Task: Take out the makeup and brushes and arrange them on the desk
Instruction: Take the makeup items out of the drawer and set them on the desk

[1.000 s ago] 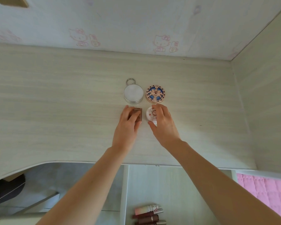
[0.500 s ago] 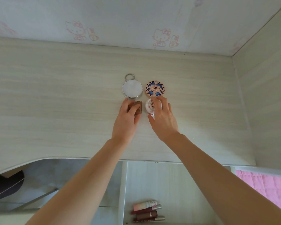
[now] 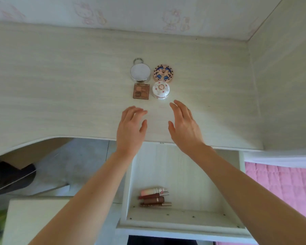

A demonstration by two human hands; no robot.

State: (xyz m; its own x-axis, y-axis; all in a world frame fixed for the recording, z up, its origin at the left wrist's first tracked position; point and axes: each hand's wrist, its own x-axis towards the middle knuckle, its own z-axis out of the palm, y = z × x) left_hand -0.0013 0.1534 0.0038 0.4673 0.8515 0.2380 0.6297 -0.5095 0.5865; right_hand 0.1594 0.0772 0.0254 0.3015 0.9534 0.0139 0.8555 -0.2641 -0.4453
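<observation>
Four makeup items sit in a tight square on the pale wood desk [image 3: 60, 85]. At the back stand a silver round compact [image 3: 140, 71] with a ring and a pink-and-blue patterned compact [image 3: 163, 73]. In front of them lie a brown square palette [image 3: 141, 91] and a white flowered round case [image 3: 161, 90]. My left hand [image 3: 131, 129] hovers just short of the palette, fingers relaxed, holding nothing. My right hand [image 3: 185, 126] hovers just short of the white case, also empty. Several lip tubes [image 3: 155, 198] lie in the open drawer [image 3: 184, 225] below the desk edge.
A wall with cartoon-cat wallpaper [image 3: 148, 13] runs along the back and a wood side panel [image 3: 286, 85] closes the right. Pink bedding [image 3: 281, 186] shows at lower right. A white stool top [image 3: 34, 221] and a dark bag [image 3: 9, 177] are at lower left.
Both hands let go of the palette and the white case and drew back toward me. The two items now lie uncovered on the desk in front of the compacts.
</observation>
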